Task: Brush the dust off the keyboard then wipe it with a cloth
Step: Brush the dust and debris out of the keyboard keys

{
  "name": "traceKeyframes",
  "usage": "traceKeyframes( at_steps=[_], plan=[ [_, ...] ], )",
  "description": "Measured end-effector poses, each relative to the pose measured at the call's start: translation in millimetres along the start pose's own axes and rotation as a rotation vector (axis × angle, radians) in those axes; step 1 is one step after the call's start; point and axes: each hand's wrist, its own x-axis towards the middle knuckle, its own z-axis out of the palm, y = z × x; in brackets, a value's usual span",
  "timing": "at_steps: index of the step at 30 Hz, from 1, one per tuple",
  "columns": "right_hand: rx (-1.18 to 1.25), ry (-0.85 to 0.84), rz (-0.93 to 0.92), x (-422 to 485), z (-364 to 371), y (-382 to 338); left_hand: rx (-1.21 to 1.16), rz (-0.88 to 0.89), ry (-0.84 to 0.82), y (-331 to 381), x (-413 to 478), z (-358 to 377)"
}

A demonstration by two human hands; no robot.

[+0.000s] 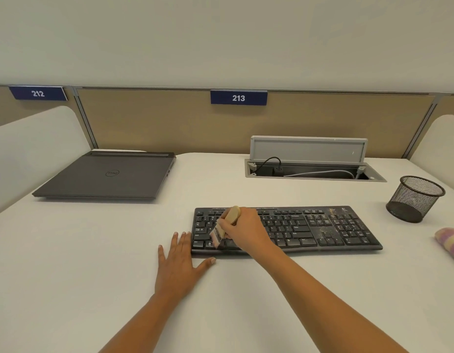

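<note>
Your right hand [242,226] works a brush [224,225] at the left end of the keyboard [309,228], grip closed round the wooden handle, bristles down at the bottom-left keys. The keyboard lies mid-worktop [106,250], its long axis running left to right across you, w/ the brush handle tilted up & away toward the back row. What the next stroke likely turns on: the visible dust [322,231] sits well to the right of the grip, approx. between the main keys & the number pad, so the sweep would need to travel rightward along that long axis. Your left hand [180,261] lies flat on the worktop just beside the keyboard's left edge, fingers straight, holding nothing; whether the fingertips touch the casing can't be told. The cloth [449,242] lies at the far right, nearer your right hand & cut off by the frame edge. Keys under the right hand are hidden; the bristles are blurred, so contact w/ the keys is hard to confirm
</note>
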Motion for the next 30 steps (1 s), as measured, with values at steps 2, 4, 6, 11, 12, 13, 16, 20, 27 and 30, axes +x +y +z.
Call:
traceKeyframes(
  at_steps=[2, 4, 6, 11, 12, 13, 16, 20, 27, 30],
  plan=[
    [-0.039, 0.044, -0.003, 2, 3, 0, -0.008, 0.002, -0.003, 0, 1, 1],
    [-0.081, 0.059, -0.012, 1, 5, -2, -0.008, 0.002, -0.004, 0, 0, 1],
    [-0.106, 0.045, -0.013, -2, 8, -4, -0.011, 0.001, -0.003, 0, 0, 1],
    [-0.194, -0.071, 0.028, -1, 12, -12, -0.013, 0.002, 0.009, -1, 1, 3],
    [-0.209, -0.097, 0.043, 1, 11, -14, -0.013, 0.002, 0.007, -1, 1, 3],
    [-0.217, -0.113, 0.05, 4, 8, -15, -0.009, 0.003, 0.004, -1, 1, 2],
    [-0.179, -0.071, 0.021, 7, -1, -16, 0.008, 0.003, 0.0, 0, 0, 1],
    [-0.063, -0.05, -0.002, 7, -7, -7, 0.011, 0.006, -0.001, 0, 0, 0],
    [-0.322, -0.045, 0.126, 17, -34, 4, -0.012, 0.018, 0.012, -2, 2, 3],
    [-0.32, 0.027, 0.097, 18, -40, 2, -0.005, 0.016, 0.008, -2, 1, 2]
  ],
)
